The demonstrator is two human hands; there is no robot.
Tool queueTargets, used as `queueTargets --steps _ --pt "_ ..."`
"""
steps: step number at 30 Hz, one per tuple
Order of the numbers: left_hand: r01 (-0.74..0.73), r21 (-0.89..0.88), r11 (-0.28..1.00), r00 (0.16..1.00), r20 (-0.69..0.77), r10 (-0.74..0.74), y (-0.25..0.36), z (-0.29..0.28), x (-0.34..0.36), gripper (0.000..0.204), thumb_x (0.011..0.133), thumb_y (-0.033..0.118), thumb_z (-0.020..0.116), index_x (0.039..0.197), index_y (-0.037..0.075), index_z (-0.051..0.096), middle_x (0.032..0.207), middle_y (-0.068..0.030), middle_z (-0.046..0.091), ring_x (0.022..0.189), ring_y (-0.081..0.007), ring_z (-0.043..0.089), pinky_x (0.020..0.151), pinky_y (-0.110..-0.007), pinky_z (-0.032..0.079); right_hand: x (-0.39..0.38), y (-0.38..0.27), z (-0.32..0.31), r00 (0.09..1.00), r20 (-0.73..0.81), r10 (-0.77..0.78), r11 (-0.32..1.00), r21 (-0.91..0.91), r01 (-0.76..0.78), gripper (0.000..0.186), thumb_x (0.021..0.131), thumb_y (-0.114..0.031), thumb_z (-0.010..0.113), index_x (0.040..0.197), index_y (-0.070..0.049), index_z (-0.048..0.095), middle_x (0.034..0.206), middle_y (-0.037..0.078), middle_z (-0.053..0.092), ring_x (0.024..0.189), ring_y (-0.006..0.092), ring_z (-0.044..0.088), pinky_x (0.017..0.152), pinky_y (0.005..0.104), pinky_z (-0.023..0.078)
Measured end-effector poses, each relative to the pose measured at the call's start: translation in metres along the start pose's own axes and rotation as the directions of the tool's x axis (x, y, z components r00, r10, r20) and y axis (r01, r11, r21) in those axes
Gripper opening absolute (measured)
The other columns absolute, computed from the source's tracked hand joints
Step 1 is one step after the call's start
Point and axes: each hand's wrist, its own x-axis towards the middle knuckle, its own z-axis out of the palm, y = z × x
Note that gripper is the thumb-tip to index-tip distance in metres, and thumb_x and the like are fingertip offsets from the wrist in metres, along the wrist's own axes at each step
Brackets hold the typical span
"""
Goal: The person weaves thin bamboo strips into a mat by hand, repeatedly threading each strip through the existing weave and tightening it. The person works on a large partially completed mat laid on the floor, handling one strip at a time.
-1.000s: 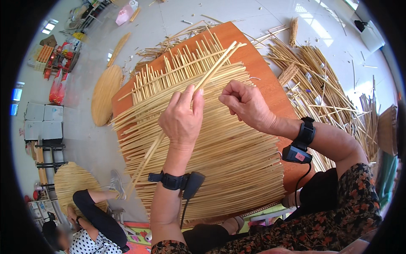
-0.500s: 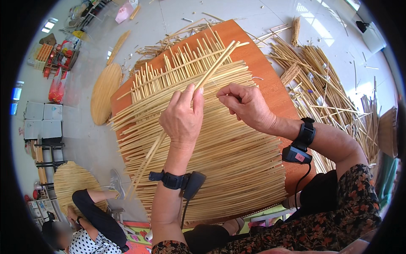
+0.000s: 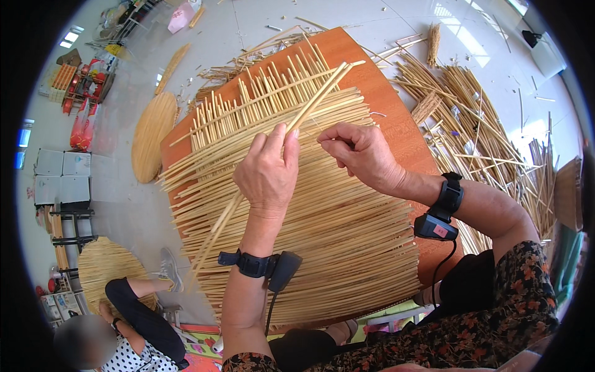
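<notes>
My left hand (image 3: 268,166) is closed around a pair of pale straw stalks (image 3: 321,93), which slant from lower left to upper right over the mat. My right hand (image 3: 359,155) is close by on the right, thumb and forefinger pinched together. A fine thread (image 3: 312,119) runs between the pinch and the stalks; its ends are too small to make out. Under both hands lies a mat of straw stalks (image 3: 328,248), laid side by side on a reddish-brown board (image 3: 390,105). Toward the far side, a row of short stalks (image 3: 266,87) crosses the others.
Loose stalks (image 3: 480,118) are heaped on the floor at right, with bundles (image 3: 426,108) among them. An oval woven piece (image 3: 153,136) lies at left. A co-worker in a dotted top (image 3: 137,356) sits at lower left beside another round mat (image 3: 108,263).
My hands and the stalks stay almost in place. At lower left, the co-worker's head has shifted a little.
</notes>
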Motion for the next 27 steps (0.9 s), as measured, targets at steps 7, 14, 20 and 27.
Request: queueTargets --steps 7,14,20,27 --pt "-0.096 0.111 0.989 0.994 -0.034 0.100 0.001 0.001 -0.004 0.023 0.093 0.031 0.077 0.107 0.014 0.080 0.075 -0.0031 0.066 0.057 -0.0245 0.064 0.050 -0.037 0.048 -0.001 -0.006 0.001 0.995 -0.009 0.098 0.993 0.063 -0.097 0.022 0.101 -0.018 0.066 0.102 0.003 0.074 0.066 0.002 0.063 0.060 0.0062 0.058 0.054 0.0259 0.050" --pt "-0.076 0.097 0.992 0.997 -0.002 0.077 0.007 0.003 -0.007 0.021 0.093 0.030 0.076 0.106 0.015 0.079 0.075 -0.0032 0.066 0.057 -0.0251 0.065 0.050 -0.038 0.048 0.000 -0.004 0.000 0.997 -0.018 0.076 0.994 0.084 -0.075 0.023 0.100 -0.017 0.065 0.099 0.004 0.074 0.065 0.004 0.063 0.059 0.0079 0.059 0.055 0.0277 0.050" --pt "-0.088 0.125 0.988 0.996 0.024 0.086 0.013 0.002 -0.008 0.022 0.094 0.031 0.074 0.107 0.014 0.078 0.077 -0.0043 0.066 0.059 -0.0276 0.066 0.051 -0.040 0.049 -0.001 0.001 -0.003 0.996 -0.027 0.090 0.995 0.039 -0.089 0.024 0.100 -0.018 0.065 0.100 0.003 0.075 0.062 0.004 0.062 0.056 0.0086 0.057 0.052 0.0281 0.049" --pt "-0.139 0.122 0.983 0.988 -0.048 0.145 0.001 0.014 -0.013 0.022 0.095 0.034 0.074 0.104 0.014 0.078 0.074 -0.0021 0.064 0.052 -0.0240 0.063 0.044 -0.037 0.047 0.006 0.005 -0.003 0.976 0.033 0.217 0.963 0.153 -0.220 0.023 0.099 -0.018 0.065 0.101 0.002 0.076 0.063 0.005 0.063 0.052 0.0095 0.058 0.049 0.0274 0.050"
